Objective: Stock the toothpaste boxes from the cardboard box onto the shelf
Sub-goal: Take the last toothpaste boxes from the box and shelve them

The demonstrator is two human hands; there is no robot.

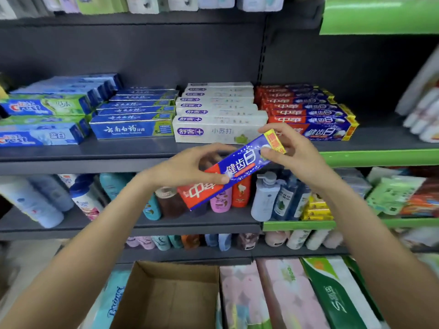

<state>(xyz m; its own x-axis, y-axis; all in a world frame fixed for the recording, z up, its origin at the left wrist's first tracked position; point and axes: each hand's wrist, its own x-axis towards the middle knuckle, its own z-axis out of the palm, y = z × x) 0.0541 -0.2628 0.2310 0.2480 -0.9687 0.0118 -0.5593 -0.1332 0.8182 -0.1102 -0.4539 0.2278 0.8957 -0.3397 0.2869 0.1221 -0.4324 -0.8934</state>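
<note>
A red, blue and yellow toothpaste box [237, 169] is held tilted in front of the shelf, its yellow end up and to the right. My left hand [190, 167] grips its lower red end. My right hand [292, 150] pinches its upper yellow end. Behind it, on the dark shelf [118, 154], stands a row of matching red and blue boxes [308, 110] at the right. The open cardboard box [171, 293] sits below on the floor, and the part of its inside that shows is bare.
White toothpaste boxes [218, 115], blue ones [135, 115] and Crest boxes [42, 119] fill the same shelf to the left. Bottles [263, 198] stand on the shelf below. Tissue packs [285, 298] flank the cardboard box. A green-edged shelf [380, 157] lies to the right.
</note>
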